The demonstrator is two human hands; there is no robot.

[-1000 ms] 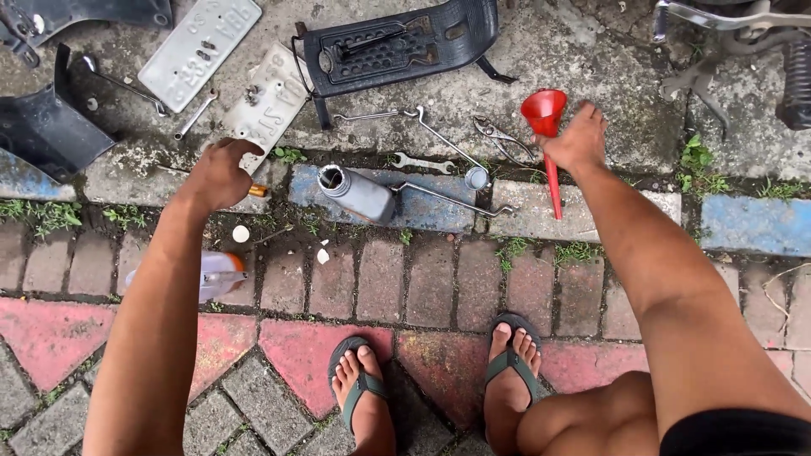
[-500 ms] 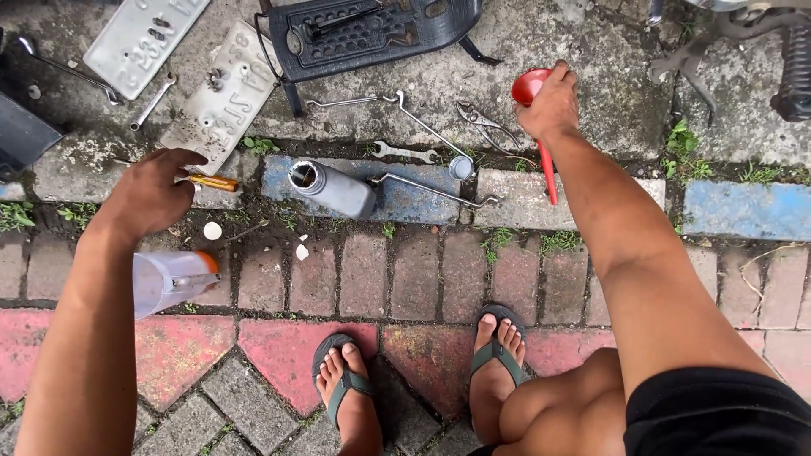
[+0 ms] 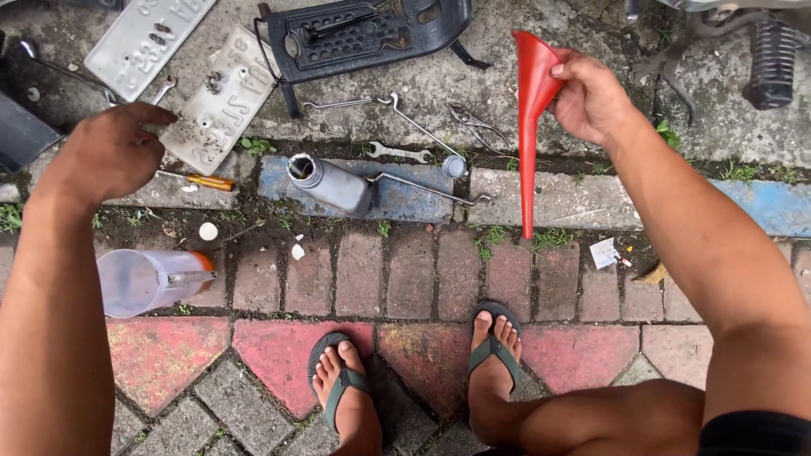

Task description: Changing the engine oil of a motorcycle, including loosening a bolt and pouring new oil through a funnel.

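Note:
My right hand [image 3: 591, 97] grips the rim of a red funnel [image 3: 530, 127] and holds it up off the ground, with its long spout pointing down over the kerb. My left hand [image 3: 106, 156] hovers with loosely curled fingers and nothing in it, above the kerb near a small orange-handled screwdriver [image 3: 207, 181] and a bent metal plate [image 3: 215, 105]. A grey plastic bottle [image 3: 331, 183] lies open on its side on the blue kerb stone between my hands. A clear measuring jug [image 3: 148, 281] lies on the bricks under my left forearm.
Spanners, a long bent wrench [image 3: 422, 187] and pliers [image 3: 477, 127] lie scattered on the concrete. A black plastic panel [image 3: 363, 34] and a second metal plate [image 3: 148, 38] lie farther off. My feet in flip-flops [image 3: 338, 384] stand on red and grey paving.
My right hand has picked the red funnel up off the ground and raised it. My left hand has lifted away from the kerb. The camera has moved closer.

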